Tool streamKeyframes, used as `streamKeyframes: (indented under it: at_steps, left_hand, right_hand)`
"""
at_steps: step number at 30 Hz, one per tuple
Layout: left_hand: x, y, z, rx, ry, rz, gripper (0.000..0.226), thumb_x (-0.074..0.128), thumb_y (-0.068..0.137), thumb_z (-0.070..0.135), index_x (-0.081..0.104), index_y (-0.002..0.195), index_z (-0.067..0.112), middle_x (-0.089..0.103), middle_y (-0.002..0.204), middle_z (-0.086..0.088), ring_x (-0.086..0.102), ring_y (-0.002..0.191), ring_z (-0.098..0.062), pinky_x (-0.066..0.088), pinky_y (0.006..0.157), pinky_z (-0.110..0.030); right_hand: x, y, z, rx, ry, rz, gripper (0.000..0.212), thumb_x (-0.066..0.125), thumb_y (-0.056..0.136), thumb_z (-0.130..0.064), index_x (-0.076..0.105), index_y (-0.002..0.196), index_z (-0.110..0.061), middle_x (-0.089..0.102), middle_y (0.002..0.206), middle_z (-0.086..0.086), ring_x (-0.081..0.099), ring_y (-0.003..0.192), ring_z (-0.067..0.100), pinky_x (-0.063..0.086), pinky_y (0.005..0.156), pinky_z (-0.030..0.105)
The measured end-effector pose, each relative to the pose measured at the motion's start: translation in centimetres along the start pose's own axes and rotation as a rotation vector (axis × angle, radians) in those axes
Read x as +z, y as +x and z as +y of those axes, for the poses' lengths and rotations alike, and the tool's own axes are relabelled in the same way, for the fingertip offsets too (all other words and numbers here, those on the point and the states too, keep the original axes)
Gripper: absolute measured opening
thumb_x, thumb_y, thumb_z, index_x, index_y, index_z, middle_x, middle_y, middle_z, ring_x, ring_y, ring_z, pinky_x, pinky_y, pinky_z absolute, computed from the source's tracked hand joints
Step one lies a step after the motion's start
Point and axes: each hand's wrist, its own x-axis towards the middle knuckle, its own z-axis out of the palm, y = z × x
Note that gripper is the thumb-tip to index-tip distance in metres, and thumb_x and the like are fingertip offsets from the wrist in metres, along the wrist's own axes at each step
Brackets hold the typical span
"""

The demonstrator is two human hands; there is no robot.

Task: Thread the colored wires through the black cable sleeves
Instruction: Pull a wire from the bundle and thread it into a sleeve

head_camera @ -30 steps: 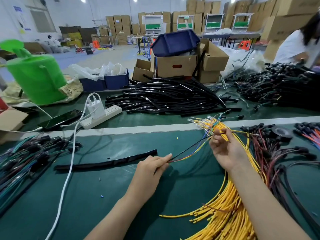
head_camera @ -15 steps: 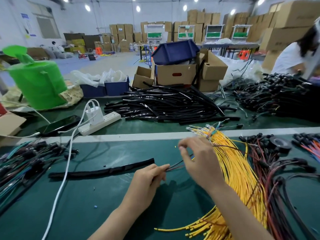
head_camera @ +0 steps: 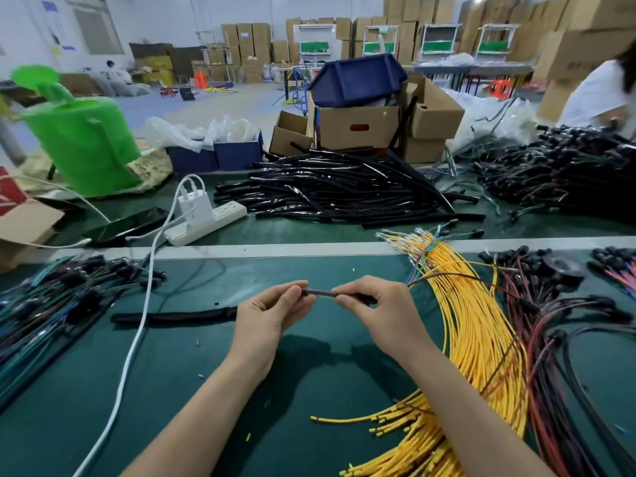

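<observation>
Above the green mat, my left hand (head_camera: 272, 313) and my right hand (head_camera: 373, 304) pinch a thin bundle of colored wires (head_camera: 323, 294) stretched level between them; red, blue and yellow strands show in the gap. The bundle trails right from my right hand toward the yellow wire pile (head_camera: 478, 325). A black cable sleeve (head_camera: 179, 316) lies flat on the mat to the left of my left hand, its right end hidden behind that hand. A heap of black sleeves (head_camera: 330, 194) lies farther back.
A white cable (head_camera: 137, 335) crosses the sleeve on the mat. A power strip (head_camera: 206, 223) and a phone (head_camera: 127, 223) sit behind the grey divider. Dark harnesses lie left (head_camera: 51, 297) and right (head_camera: 564, 325). Cardboard boxes (head_camera: 358, 127) stand behind; a person (head_camera: 599, 94) works at far right.
My right hand left the yellow pile, came in to the wire bundle and now pinches it near my left hand. The camera tilted down a little.
</observation>
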Motion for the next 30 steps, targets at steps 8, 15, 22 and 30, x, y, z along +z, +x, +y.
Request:
streamKeyframes:
  at_steps: [8, 15, 22, 30]
  left_hand:
    - [-0.7, 0.6, 0.4, -0.344, -0.335, -0.23, 0.051, 0.097, 0.038, 0.025, 0.078, 0.084, 0.011, 0.072, 0.08, -0.004, 0.065, 0.059, -0.006, 0.055, 0.06, -0.019]
    - [-0.8, 0.5, 0.3, -0.426, -0.39, -0.329, 0.061, 0.098, 0.037, 0.022, 0.077, 0.092, 0.007, 0.071, 0.084, -0.007, 0.066, 0.064, -0.008, 0.056, 0.063, -0.02]
    - [-0.7, 0.0, 0.5, -0.431, -0.385, -0.31, 0.056, 0.098, 0.03, 0.018, 0.077, 0.08, 0.005, 0.069, 0.072, -0.005, 0.068, 0.063, -0.008, 0.057, 0.06, -0.021]
    - [-0.8, -0.1, 0.2, -0.4, -0.323, -0.304, 0.052, 0.099, 0.028, 0.019, 0.074, 0.072, 0.008, 0.067, 0.067, -0.003, 0.064, 0.056, -0.008, 0.056, 0.059, -0.019]
  right_hand:
    - [-1.4, 0.3, 0.0, 0.117, 0.284, -0.082, 0.016, 0.068, 0.083, -0.002, 0.076, 0.085, -0.015, 0.071, 0.067, -0.001, 0.06, 0.063, 0.001, 0.044, 0.064, 0.01]
    - [-1.4, 0.5, 0.3, 0.135, 0.327, -0.159, 0.024, 0.067, 0.084, -0.002, 0.075, 0.084, -0.025, 0.069, 0.064, -0.007, 0.047, 0.053, -0.003, 0.033, 0.056, 0.01]
    - [-1.5, 0.3, 0.7, 0.161, 0.248, -0.24, 0.021, 0.068, 0.085, -0.011, 0.076, 0.086, -0.03, 0.069, 0.064, -0.007, 0.041, 0.054, 0.002, 0.032, 0.053, 0.014]
    - [-1.5, 0.1, 0.7, 0.127, 0.215, -0.264, 0.015, 0.067, 0.087, -0.018, 0.076, 0.085, -0.029, 0.07, 0.069, 0.005, 0.038, 0.055, 0.012, 0.029, 0.053, 0.026]
